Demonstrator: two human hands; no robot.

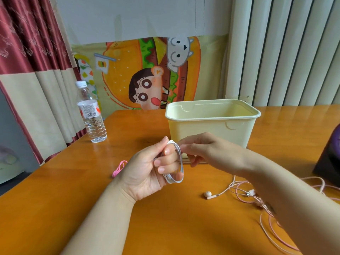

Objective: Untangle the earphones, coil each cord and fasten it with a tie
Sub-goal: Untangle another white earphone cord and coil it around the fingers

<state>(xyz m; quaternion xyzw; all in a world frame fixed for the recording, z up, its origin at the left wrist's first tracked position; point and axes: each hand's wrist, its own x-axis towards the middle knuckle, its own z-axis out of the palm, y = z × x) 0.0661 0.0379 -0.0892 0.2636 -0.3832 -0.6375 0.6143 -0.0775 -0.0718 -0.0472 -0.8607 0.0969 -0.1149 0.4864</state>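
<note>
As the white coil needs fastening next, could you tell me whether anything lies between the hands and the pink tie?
Nothing visible does. The pink tie lies on open table just left of the left hand, which grips the white coil; the right hand would have to reach past the left.

Left hand [145, 170] palm-up, fingers [158, 162] curled, right hand [206, 148] pinching close beside

The left hand [147, 170] and right hand [202, 150] are bare, with short, neatly trimmed fingernails [166, 151]. The left forearm [103, 218] and right forearm [276, 181] are bare all the way to the frame's edge. A small dark mark [272, 209] sits on the right forearm, too blurred to identify.
</note>
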